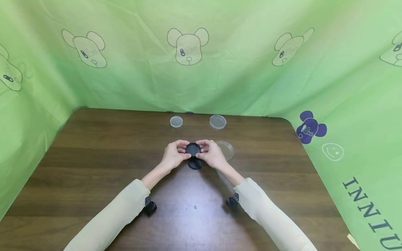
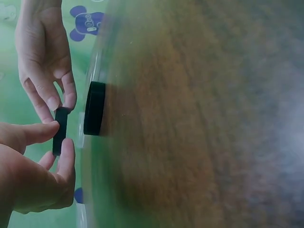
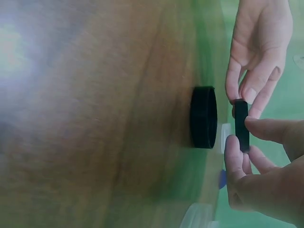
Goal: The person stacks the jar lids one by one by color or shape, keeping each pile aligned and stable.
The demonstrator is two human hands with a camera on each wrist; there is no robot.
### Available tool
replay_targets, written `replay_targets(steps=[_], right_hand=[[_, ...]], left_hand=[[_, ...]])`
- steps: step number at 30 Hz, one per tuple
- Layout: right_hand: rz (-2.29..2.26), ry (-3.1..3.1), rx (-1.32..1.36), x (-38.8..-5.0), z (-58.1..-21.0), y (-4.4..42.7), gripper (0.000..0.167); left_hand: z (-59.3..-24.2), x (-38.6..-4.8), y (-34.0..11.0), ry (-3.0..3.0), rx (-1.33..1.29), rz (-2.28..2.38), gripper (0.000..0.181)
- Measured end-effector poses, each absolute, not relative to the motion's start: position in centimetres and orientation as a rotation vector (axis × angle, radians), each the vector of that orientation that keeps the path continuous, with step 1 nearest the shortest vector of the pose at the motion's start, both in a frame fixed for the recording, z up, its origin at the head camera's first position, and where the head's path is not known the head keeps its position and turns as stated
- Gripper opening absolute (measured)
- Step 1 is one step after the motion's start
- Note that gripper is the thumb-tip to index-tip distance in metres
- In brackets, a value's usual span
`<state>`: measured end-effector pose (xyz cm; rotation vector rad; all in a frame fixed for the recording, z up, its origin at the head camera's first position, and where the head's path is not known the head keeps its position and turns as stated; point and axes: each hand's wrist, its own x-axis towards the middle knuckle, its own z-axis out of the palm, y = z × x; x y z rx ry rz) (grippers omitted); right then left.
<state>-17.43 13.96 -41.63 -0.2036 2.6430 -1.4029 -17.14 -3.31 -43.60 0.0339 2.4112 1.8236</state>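
Observation:
Raised above the table between both hands is a shallow black round lid, seen edge-on as a thin black band in the wrist views. My left hand pinches its left rim between thumb and fingers. On the opposite rim, my right hand does the same. Just below it, a black round dish rests on the table, partly covered by the lid in the head view. From the side, the left wrist view shows a gap between the lid and that dish.
Two clear round dishes, a smaller one and a larger one, lie near the table's far edge. Another clear round piece lies beside my right hand. A tiny speck marks the brown table. Green curtains surround it.

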Motion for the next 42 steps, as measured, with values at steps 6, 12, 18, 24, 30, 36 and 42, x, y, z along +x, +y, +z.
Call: replay_targets(steps=[6,12,18,24,30,36,42], right_hand=[[-1.428,2.639,-0.222,-16.2,-41.5,14.3,0.043],[-1.434,2.603,-0.239,-15.1,-41.6,14.5,0.044],[-1.461,2.586,-0.209,-14.5,-42.1,14.6,0.044],[-1.476,2.581,-0.22,-14.4,-42.2,14.8,0.045],[-1.476,2.588,-0.216,-14.4,-42.6,14.9,0.045],[-1.496,2.585,-0.231,-14.4,-43.1,14.9,0.045],[-1.495,2.588,-0.239,-14.4,-43.2,15.0,0.044]], left_hand=[[-43.3,-16.1,-3.3,2.442,0.123,1.756,0.042],[-43.6,-15.0,-3.3,2.471,0.146,1.726,0.041],[-43.8,-14.6,-3.0,2.478,0.148,1.708,0.042],[-43.7,-14.7,-2.9,2.479,0.159,1.698,0.042],[-43.9,-14.6,-2.6,2.475,0.171,1.706,0.042],[-44.3,-14.6,-2.6,2.475,0.185,1.711,0.042],[-44.5,-14.6,-2.5,2.475,0.197,1.712,0.042]])
